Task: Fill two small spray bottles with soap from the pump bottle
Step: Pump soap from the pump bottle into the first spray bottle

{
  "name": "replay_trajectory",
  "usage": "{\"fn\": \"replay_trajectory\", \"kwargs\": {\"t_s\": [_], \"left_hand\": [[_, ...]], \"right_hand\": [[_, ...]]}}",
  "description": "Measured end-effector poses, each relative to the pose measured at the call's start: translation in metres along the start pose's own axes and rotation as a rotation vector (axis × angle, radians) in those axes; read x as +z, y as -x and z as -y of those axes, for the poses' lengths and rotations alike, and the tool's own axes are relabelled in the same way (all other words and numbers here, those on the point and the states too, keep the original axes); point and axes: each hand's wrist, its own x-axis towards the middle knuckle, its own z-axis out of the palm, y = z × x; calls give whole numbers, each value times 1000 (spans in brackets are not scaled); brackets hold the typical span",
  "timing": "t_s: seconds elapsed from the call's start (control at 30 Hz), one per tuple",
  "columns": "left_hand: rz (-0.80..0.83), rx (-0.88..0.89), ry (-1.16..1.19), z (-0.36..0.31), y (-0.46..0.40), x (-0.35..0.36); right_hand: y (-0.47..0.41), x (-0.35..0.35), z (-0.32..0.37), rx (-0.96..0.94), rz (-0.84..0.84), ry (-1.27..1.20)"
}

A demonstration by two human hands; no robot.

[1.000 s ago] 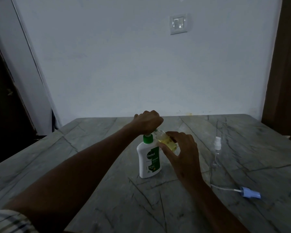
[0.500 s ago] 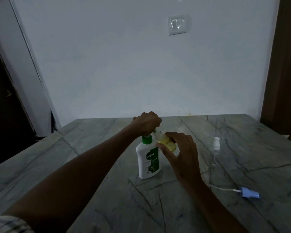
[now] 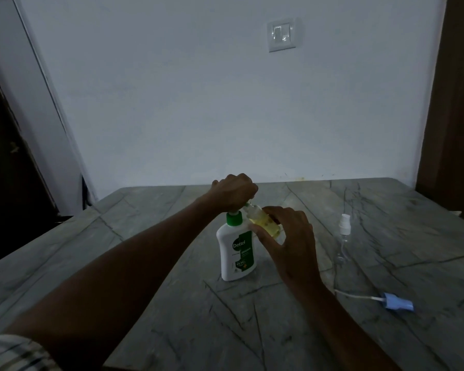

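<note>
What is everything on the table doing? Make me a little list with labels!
pump bottle: white with a green collar, standing upright on the table
left hand: on top of the pump head
right hand: holds a small bottle
small bottle: tilted, yellow soap inside, mouth up by the pump
second spray bottle: clear, white sprayer on, standing apart to the right
blue sprayer top: lying on the table with its white tube

— The grey veined stone tabletop (image 3: 386, 210)?
— Polished, marble-like. The white plastic pump bottle with green collar (image 3: 235, 253) is glossy.
— The small clear spray bottle holding yellow liquid (image 3: 264, 222)?
— Probably transparent plastic (dim light).
</note>
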Motion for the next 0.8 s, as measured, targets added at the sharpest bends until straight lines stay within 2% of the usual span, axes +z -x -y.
{"fn": "replay_trajectory", "kwargs": {"t_s": [0.33, 0.57, 0.8], "left_hand": [[-5, -77, 108, 2, -3, -10], [6, -30, 1, 1, -2, 0], [7, -58, 51, -1, 1, -11]], "right_hand": [[-1, -1, 1, 0, -16, -16], [1, -1, 0, 13, 11, -6], [0, 0, -1, -6, -3, -18]]}}
